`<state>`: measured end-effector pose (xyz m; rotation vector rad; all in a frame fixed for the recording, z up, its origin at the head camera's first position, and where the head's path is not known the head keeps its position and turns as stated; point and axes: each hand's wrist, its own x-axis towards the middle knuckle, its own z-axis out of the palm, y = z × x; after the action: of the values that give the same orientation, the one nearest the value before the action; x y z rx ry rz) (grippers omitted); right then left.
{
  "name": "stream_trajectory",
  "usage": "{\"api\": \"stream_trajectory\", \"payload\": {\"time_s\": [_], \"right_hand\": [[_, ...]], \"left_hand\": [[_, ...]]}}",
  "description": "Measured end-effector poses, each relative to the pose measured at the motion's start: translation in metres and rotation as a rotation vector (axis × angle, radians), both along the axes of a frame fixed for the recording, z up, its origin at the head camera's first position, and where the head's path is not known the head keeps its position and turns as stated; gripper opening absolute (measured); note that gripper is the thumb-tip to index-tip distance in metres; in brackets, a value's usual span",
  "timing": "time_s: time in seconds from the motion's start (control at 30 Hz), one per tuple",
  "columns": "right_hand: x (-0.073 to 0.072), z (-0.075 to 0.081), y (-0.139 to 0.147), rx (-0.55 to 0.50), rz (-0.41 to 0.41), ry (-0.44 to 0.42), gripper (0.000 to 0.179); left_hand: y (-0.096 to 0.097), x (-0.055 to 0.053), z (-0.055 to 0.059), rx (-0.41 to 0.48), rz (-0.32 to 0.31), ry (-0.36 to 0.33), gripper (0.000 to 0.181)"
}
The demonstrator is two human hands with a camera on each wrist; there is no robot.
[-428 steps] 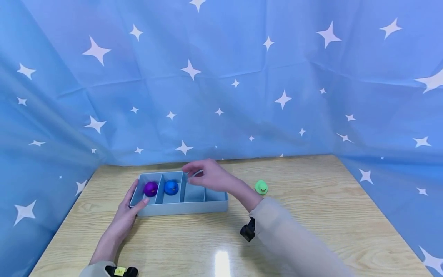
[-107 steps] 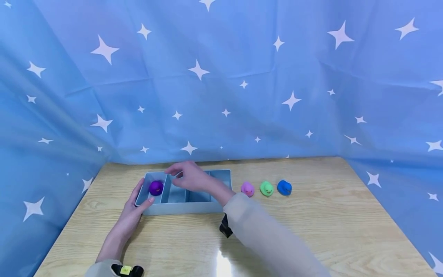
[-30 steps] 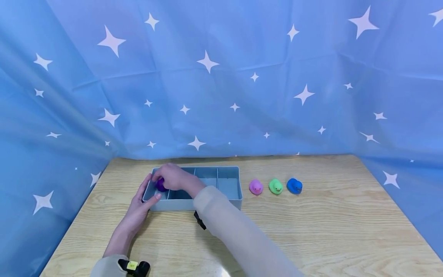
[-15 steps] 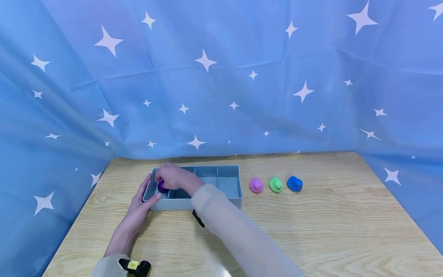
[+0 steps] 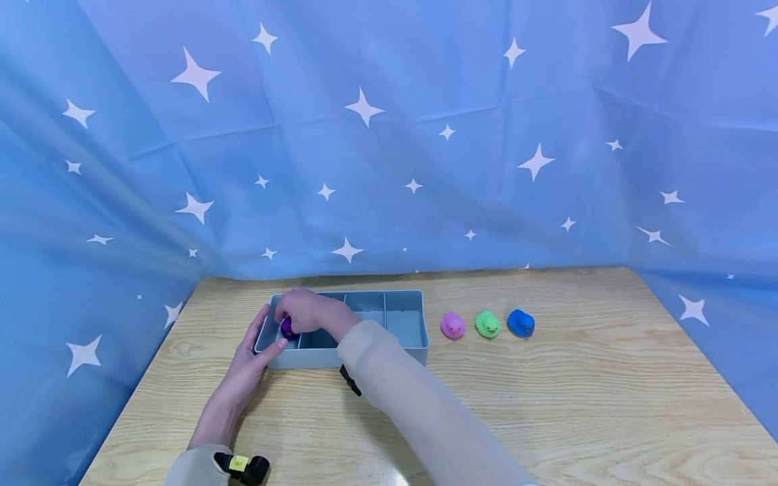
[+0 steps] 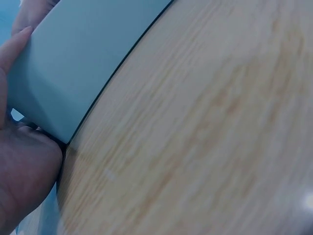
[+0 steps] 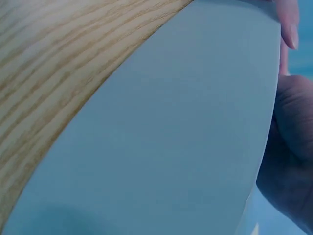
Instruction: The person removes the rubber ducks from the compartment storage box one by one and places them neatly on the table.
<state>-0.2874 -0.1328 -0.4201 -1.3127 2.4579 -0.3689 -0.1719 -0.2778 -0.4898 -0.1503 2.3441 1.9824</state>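
Observation:
A grey-blue divided box (image 5: 304, 360) lies lengthwise on the table, and my left hand (image 5: 248, 363) grips its left end, thumb over the front rim and fingers along the side. My right hand (image 5: 308, 312) reaches into the leftmost compartment with curled fingers around a small purple toy duck (image 5: 288, 329), which the fingers partly cover. In the left wrist view, the box's pale wall (image 6: 73, 63) rises beside my left hand (image 6: 24, 171). The right wrist view is mostly filled by the box's front wall (image 7: 161, 117), with my right hand (image 7: 296, 137) at its rim.
To the right of the box a pink toy duck (image 5: 452, 325), a green toy duck (image 5: 488, 324) and a blue toy duck (image 5: 521, 323) stand in a row on the wooden table (image 5: 547, 405). A blue star-patterned curtain (image 5: 389, 148) hangs behind and at both sides.
The blue duck has gone from the box to the table's row. My right hand has moved left from the second compartment to the purple duck. My left hand keeps its hold.

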Motion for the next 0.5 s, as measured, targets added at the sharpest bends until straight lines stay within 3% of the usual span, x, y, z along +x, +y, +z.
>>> {"api": "stream_trajectory", "payload": {"time_s": [0.3, 0.5], "right_hand": [[0.0027, 0.0008, -0.0012, 0.036, 0.004, 0.037, 0.035], [0.0018, -0.0009, 0.0005, 0.004, 0.033, 0.038, 0.029]], "left_hand": [[-0.0003, 0.0000, -0.0013, 0.013, -0.001, 0.015, 0.084], [-0.0001, 0.0003, -0.0005, 0.015, 0.000, 0.010, 0.084]]}}
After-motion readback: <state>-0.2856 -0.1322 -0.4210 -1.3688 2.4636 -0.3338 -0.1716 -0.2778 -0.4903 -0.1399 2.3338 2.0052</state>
